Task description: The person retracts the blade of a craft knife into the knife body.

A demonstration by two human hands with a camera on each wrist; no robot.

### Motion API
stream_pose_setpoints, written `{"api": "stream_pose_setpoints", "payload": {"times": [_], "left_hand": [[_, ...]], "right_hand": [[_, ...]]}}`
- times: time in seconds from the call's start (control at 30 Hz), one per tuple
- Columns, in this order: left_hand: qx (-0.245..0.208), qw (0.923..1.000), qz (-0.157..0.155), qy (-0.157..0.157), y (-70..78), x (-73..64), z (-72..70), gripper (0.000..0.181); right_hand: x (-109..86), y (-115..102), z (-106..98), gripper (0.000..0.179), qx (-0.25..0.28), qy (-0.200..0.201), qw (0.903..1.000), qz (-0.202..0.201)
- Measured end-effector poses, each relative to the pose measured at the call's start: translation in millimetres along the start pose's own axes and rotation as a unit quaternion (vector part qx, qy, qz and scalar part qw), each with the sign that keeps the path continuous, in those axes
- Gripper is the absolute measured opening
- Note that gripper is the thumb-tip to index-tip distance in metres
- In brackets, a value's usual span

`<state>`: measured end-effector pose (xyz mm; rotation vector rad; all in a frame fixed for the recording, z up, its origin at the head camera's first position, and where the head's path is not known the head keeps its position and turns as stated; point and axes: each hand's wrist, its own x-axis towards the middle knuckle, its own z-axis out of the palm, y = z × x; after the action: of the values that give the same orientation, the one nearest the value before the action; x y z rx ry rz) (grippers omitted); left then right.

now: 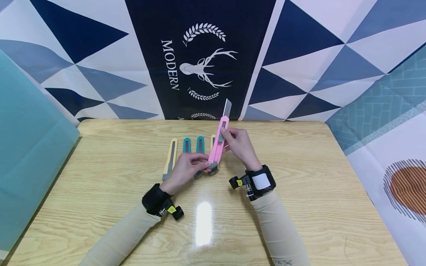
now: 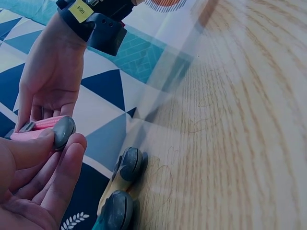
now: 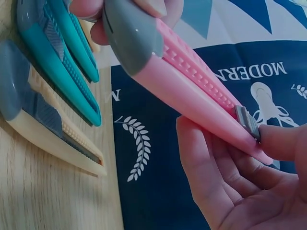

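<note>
A pink utility knife (image 1: 217,150) is held up above the table, tilted, with a length of silver blade (image 1: 227,108) out of its far end. My left hand (image 1: 187,168) pinches its grey end cap (image 2: 64,132) between thumb and fingers. Near the blade end, my right hand (image 1: 240,146) grips the pink body, its thumb on the grey slider (image 3: 247,123). Beneath and left of it lie a cream-yellow knife (image 1: 171,159), two teal knives (image 1: 187,144) and another cream-yellow knife (image 3: 53,127), which the pink one partly covers in the head view.
The wooden table (image 1: 299,207) ends at a patterned backdrop (image 1: 206,66) just beyond the knives. A pale teal panel (image 1: 33,147) stands along the left edge. Both wrists carry strapped cameras (image 1: 178,213), and light glares on the tabletop.
</note>
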<state>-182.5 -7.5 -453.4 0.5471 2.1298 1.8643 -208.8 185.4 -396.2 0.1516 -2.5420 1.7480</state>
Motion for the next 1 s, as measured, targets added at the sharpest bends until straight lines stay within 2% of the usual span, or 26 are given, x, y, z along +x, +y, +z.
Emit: {"api": "stream_pose_setpoints", "payload": {"times": [0.6,0.8,1.0], "left_hand": [[-0.032,0.9994,-0.009,-0.007,4.4,-1.2,0.0,0.019],[-0.037,0.9991,-0.014,-0.019,9.3,-1.5,-0.4,0.02],[-0.031,0.9993,-0.019,-0.007,3.3,0.1,-0.3,0.02]], "right_hand": [[-0.5,0.5,7.1,0.027,-0.041,0.036,0.9967,-0.06],[-0.6,0.7,6.9,0.022,-0.045,0.029,0.9966,-0.062],[-1.4,-1.3,7.8,0.016,-0.042,0.02,0.9969,-0.063]]}}
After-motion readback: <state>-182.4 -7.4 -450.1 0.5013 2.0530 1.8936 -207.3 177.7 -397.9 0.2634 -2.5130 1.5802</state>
